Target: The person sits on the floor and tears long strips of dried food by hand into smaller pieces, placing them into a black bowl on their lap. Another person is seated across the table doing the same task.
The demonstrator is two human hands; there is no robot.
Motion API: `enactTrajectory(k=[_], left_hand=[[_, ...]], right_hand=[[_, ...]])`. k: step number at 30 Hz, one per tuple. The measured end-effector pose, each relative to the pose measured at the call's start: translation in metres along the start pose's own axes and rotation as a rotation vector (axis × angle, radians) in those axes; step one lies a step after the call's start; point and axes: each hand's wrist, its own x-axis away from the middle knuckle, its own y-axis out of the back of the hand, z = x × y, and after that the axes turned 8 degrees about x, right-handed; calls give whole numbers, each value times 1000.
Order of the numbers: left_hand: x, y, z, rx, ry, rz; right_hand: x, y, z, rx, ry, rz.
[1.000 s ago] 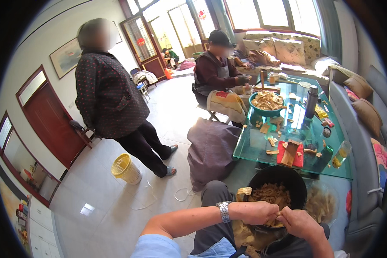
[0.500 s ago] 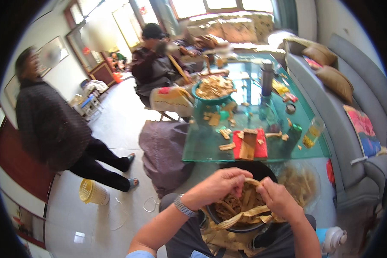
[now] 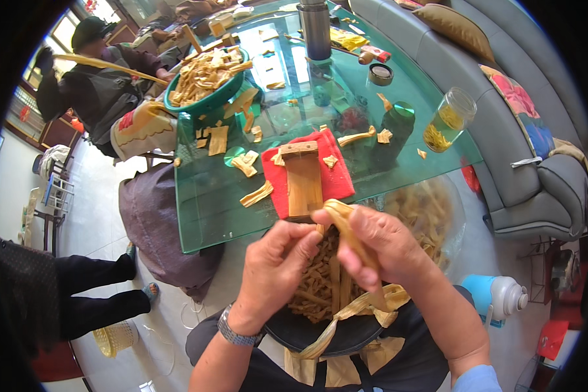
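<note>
My right hand point(image 3: 392, 248) grips a long, pale-yellow dried strip point(image 3: 354, 243), one end of which points toward my left hand; its tail hangs in a curl over the black basin point(image 3: 320, 347). My left hand point(image 3: 268, 271), a watch on its wrist, is closed in a pinch at the strip's near-left end, and a small bit shows at its fingertips. Beneath both hands the basin is full of short dried pieces point(image 3: 310, 287). Just beyond my fingers, a wooden block with a raised crosspiece point(image 3: 305, 183) lies on a red cloth point(image 3: 338, 179) at the glass table's edge.
On the glass table point(image 3: 206, 225) are a teal bowl of dried pieces point(image 3: 209, 81), a dark thermos point(image 3: 315, 32) and a glass jar point(image 3: 449, 121). A clear bag of strips point(image 3: 424, 215) stands beside the basin. One person sits at far left; another stands at left.
My view has turned downward and to the right. My hands have come up from over the basin toward the table edge, with the strip still held between them.
</note>
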Motion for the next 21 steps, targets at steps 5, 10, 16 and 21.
enactTrajectory(k=[5,10,16,21], left_hand=[[4,-7,12,190,191,116],[1,6,19,391,334,170],[-7,5,20,505,348,131],[-10,-1,14,399,306,112]], right_hand=[[-21,19,-33,807,236,-104],[-28,18,-51,1344,597,-250],[-27,22,-43,1443,783,-172],[-32,23,-54,1203,859,-306]])
